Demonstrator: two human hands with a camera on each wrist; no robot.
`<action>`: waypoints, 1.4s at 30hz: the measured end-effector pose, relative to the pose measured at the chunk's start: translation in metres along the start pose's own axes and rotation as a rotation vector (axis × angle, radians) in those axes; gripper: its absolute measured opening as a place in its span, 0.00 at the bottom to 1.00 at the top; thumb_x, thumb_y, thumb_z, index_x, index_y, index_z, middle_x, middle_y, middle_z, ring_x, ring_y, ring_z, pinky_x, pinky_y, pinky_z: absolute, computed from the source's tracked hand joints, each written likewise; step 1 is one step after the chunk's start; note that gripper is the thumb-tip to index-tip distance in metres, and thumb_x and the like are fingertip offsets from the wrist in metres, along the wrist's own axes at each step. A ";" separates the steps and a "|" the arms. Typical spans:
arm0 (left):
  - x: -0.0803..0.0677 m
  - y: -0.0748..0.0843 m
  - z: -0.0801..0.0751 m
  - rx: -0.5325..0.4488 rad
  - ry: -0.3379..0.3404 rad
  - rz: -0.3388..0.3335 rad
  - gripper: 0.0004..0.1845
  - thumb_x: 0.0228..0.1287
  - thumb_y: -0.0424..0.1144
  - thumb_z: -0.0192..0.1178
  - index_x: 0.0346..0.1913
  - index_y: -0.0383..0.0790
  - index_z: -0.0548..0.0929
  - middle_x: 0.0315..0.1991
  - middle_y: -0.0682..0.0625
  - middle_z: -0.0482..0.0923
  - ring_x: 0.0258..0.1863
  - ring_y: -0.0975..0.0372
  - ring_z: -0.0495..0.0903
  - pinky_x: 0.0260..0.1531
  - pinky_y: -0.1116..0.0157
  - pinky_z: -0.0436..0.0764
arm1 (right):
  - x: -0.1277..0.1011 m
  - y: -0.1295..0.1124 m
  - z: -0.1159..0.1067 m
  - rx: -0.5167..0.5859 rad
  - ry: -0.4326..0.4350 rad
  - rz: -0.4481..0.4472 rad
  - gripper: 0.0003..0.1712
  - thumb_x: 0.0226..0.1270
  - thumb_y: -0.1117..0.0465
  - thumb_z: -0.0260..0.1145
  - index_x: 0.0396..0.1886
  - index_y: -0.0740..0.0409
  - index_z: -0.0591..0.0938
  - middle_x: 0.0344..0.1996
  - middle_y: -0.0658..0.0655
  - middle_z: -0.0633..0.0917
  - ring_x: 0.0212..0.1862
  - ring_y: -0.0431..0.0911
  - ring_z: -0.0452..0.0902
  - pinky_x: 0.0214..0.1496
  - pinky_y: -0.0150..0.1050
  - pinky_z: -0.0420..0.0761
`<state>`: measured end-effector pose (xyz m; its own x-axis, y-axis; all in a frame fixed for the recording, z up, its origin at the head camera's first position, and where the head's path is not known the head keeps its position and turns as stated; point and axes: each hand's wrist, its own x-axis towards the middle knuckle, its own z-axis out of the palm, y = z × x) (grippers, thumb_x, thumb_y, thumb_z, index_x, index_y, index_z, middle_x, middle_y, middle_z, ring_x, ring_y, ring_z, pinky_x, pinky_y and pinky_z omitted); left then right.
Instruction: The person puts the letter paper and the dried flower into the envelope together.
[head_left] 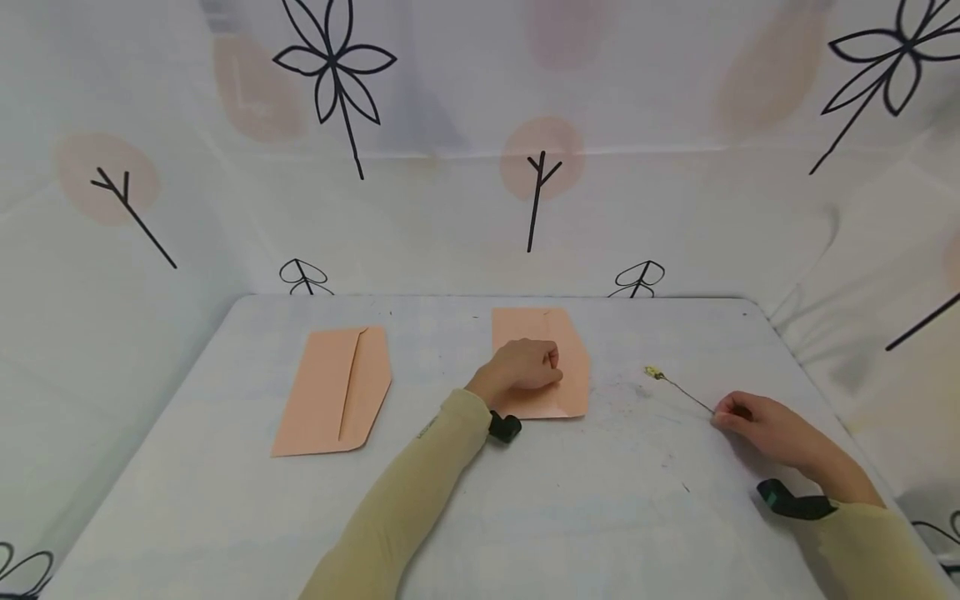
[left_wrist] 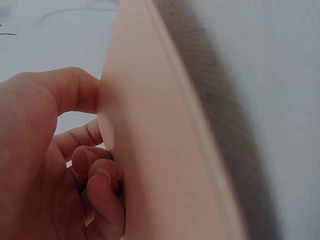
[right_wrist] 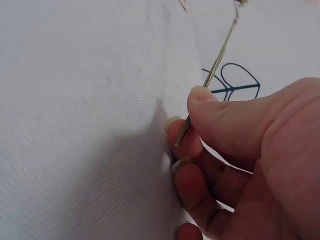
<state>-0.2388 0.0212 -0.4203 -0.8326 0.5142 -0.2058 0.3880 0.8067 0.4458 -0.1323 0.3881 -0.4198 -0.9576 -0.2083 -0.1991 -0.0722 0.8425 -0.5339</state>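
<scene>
Envelope [head_left: 573, 367] | mid-table, left hand [head_left: 521, 371] pinching its edge | right hand [head_left: 757, 425] pinching stem [head_left: 684, 392], near right

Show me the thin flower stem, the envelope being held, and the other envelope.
flower stem [head_left: 684, 392], head view, mid stem.
held envelope [head_left: 573, 367], head view, right part beside the fingers.
other envelope [head_left: 330, 392], head view, its middle.

Peach envelope [head_left: 573, 367] lies flat at table centre, one edge lifted. Thin dried flower stem [head_left: 678, 387] lies right of it, w/ small yellowish head.
</scene>
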 end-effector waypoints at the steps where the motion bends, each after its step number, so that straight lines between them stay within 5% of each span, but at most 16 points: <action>1: 0.000 0.000 0.000 0.001 0.001 0.002 0.05 0.67 0.48 0.56 0.37 0.54 0.75 0.26 0.57 0.73 0.27 0.64 0.71 0.27 0.69 0.66 | 0.000 0.001 -0.001 0.011 -0.009 -0.002 0.15 0.76 0.53 0.60 0.42 0.63 0.77 0.35 0.54 0.76 0.40 0.49 0.69 0.37 0.36 0.69; 11: 0.001 -0.004 0.000 0.006 0.001 0.011 0.04 0.68 0.48 0.54 0.37 0.54 0.76 0.26 0.57 0.72 0.28 0.64 0.71 0.29 0.69 0.66 | 0.001 0.006 -0.004 0.028 -0.029 -0.055 0.17 0.76 0.54 0.60 0.52 0.63 0.81 0.53 0.64 0.80 0.56 0.57 0.72 0.44 0.27 0.71; 24: -0.002 -0.002 -0.003 -0.031 0.001 0.003 0.05 0.64 0.48 0.60 0.34 0.53 0.76 0.25 0.56 0.72 0.25 0.64 0.70 0.26 0.69 0.64 | 0.001 0.006 -0.006 0.075 -0.044 -0.023 0.18 0.77 0.53 0.59 0.53 0.62 0.79 0.53 0.62 0.79 0.54 0.53 0.70 0.44 0.28 0.71; 34: 0.001 -0.004 0.005 -0.020 0.028 0.020 0.03 0.66 0.46 0.54 0.35 0.53 0.76 0.25 0.57 0.72 0.25 0.65 0.70 0.27 0.69 0.64 | 0.004 0.001 -0.009 0.098 -0.024 0.008 0.18 0.77 0.58 0.58 0.55 0.68 0.77 0.50 0.64 0.81 0.51 0.55 0.72 0.42 0.28 0.73; 38: 0.001 -0.003 0.005 -0.014 0.025 0.018 0.04 0.67 0.47 0.55 0.35 0.53 0.76 0.25 0.57 0.72 0.26 0.64 0.70 0.27 0.69 0.64 | 0.003 -0.003 -0.008 0.090 0.007 -0.001 0.19 0.78 0.60 0.56 0.57 0.71 0.76 0.52 0.69 0.79 0.53 0.60 0.72 0.49 0.40 0.76; 42: 0.001 -0.002 0.005 -0.026 0.025 0.006 0.05 0.66 0.48 0.56 0.34 0.54 0.77 0.25 0.57 0.73 0.26 0.64 0.71 0.27 0.69 0.65 | 0.004 -0.008 -0.007 0.076 0.025 -0.004 0.17 0.78 0.60 0.56 0.56 0.70 0.77 0.51 0.68 0.80 0.52 0.59 0.72 0.48 0.43 0.75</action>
<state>-0.2381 0.0212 -0.4259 -0.8400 0.5115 -0.1810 0.3831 0.7953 0.4698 -0.1376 0.3838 -0.4106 -0.9642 -0.1982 -0.1763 -0.0559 0.8015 -0.5954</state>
